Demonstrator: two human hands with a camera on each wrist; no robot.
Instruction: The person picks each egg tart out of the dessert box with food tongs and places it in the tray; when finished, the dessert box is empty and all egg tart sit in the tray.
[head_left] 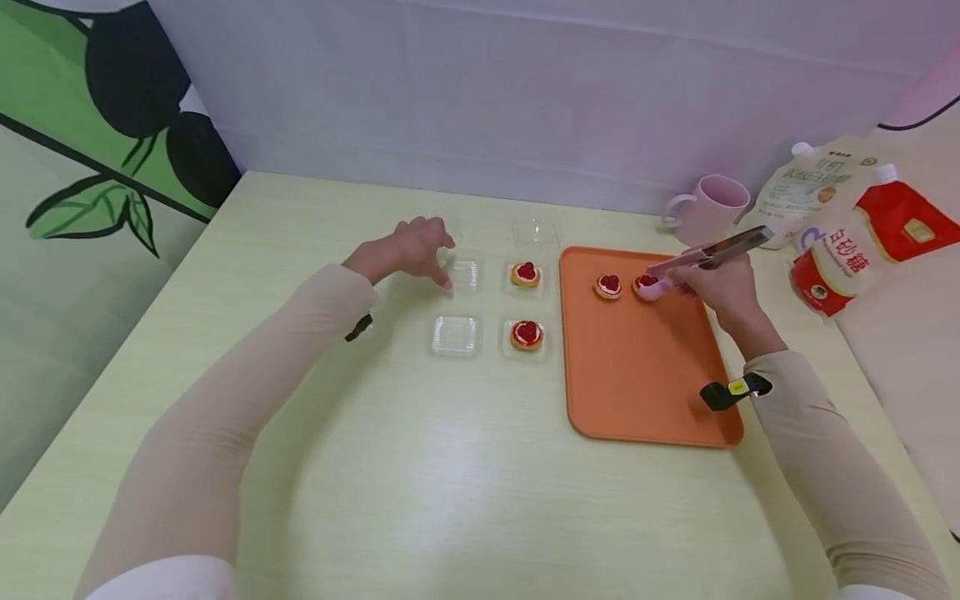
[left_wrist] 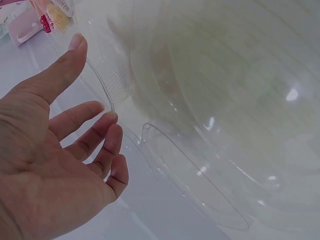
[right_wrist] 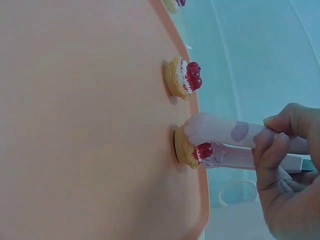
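Note:
My right hand [head_left: 723,287] grips a pair of pink paw-tipped tongs [right_wrist: 235,132]. The tong tips sit on both sides of a berry tart [right_wrist: 184,147], which rests on the orange tray [head_left: 637,375]. Beside it on the tray lies another tart [head_left: 608,287]. My left hand [head_left: 412,252] is at the back-left clear plastic box [head_left: 464,275]. In the left wrist view its thumb is apart from the other fingers, and fingertips meet the rim of the clear plastic [left_wrist: 107,95]. Whether they press on it I cannot tell.
Two tarts sit in clear boxes left of the tray, one at the back [head_left: 526,274] and one in front [head_left: 527,335]. A clear box [head_left: 453,335] stands front left. Behind the tray are a pink mug [head_left: 712,208], a white pouch [head_left: 806,187] and a red pouch [head_left: 862,242].

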